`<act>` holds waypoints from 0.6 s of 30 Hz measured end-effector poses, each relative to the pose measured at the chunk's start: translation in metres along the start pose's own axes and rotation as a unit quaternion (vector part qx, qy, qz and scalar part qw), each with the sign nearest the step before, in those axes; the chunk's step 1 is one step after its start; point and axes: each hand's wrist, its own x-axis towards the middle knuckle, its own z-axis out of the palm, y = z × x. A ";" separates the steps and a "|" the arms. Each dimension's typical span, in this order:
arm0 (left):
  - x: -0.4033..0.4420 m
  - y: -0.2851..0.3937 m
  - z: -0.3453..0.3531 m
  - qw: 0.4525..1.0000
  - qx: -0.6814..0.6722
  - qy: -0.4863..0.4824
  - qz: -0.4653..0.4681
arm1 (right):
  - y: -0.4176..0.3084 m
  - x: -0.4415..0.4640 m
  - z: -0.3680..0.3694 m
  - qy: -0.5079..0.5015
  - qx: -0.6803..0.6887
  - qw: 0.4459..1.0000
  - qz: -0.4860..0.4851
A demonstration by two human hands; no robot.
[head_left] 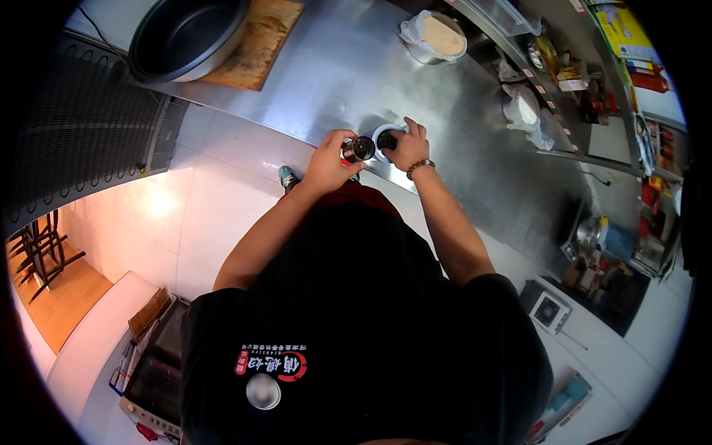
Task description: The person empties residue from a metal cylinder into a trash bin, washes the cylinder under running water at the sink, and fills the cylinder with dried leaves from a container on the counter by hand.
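Note:
My left hand [327,166] is wrapped round a small dark jar [359,150], which is tilted so that its round, shiny end faces up at me. Just to the right, a small white bowl [377,154] stands on the steel worktop near its front edge. Inside it something dark [386,139] shows. My right hand [410,147], with a beaded bracelet on the wrist, reaches over the bowl's right side. Its thumb and fingertips are closed at the dark thing, and what they grip is partly hidden. Jar and bowl are close together.
A large dark pot [185,37] rests on a wooden board [259,48] at the worktop's [326,67] left. Toward the back are a plastic-lined bowl [443,35] with pale contents and another bagged container [522,107]. Shelves [552,100] with goods line the right side.

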 end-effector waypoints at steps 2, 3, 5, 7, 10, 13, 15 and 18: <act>-0.001 0.000 -0.001 1.000 -0.008 -0.002 -0.009 | -0.009 0.004 -0.003 -0.034 -0.046 0.998 0.023; -0.001 0.001 -0.001 1.000 -0.008 -0.001 -0.010 | -0.010 0.006 -0.002 -0.035 -0.045 0.998 0.022; -0.002 -0.001 0.000 1.000 -0.008 0.003 -0.011 | -0.011 0.011 0.003 -0.041 -0.068 0.996 0.026; -0.002 -0.002 0.000 1.000 0.005 0.010 0.009 | -0.013 0.016 0.007 -0.041 -0.089 0.995 0.010; -0.002 0.001 -0.001 1.000 -0.018 0.007 -0.002 | -0.012 0.019 0.012 -0.039 -0.107 0.993 -0.008; -0.001 0.002 -0.002 1.000 -0.014 0.011 -0.005 | -0.011 0.020 0.015 -0.033 -0.105 0.994 -0.016; -0.001 0.004 -0.002 1.000 -0.014 0.012 -0.006 | -0.009 0.021 0.018 -0.029 -0.106 0.994 -0.020; 0.000 0.003 -0.001 1.000 -0.012 0.012 -0.005 | -0.012 0.018 0.014 -0.036 -0.097 0.994 -0.021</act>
